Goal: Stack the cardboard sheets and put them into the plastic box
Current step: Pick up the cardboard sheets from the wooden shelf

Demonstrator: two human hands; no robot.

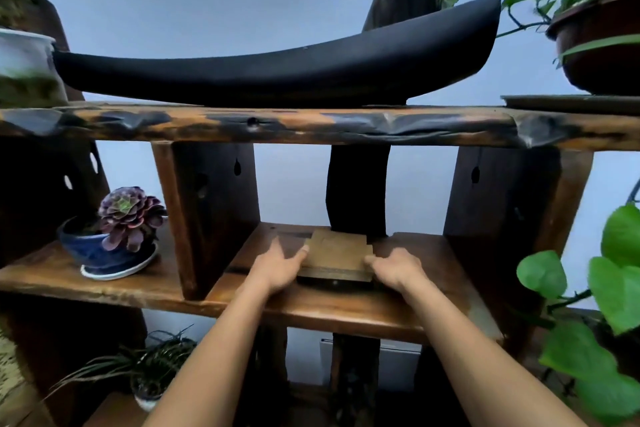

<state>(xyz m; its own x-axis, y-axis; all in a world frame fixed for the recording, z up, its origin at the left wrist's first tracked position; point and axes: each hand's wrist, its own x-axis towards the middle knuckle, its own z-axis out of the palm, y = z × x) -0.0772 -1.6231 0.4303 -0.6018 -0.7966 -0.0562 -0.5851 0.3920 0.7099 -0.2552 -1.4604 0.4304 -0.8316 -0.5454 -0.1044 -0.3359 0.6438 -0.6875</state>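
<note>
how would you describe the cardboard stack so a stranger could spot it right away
Find the wooden shelf unit against the pale wall, then its middle bay on the lower board. The cardboard stack lies there between the left hand and right hand: flat tan sheets, unlike the surrounding potted plants.

One head-worn wide-angle camera is supplying the only view. It is facing forward and slightly down into the middle bay of a dark, rough-edged wooden shelf unit (311, 309), standing close to it. Both forearms are entering from the bottom edge. The lens is bowing the upper plank (311, 125), and potted green plants (616, 288) are crowding the frame sides.
</note>
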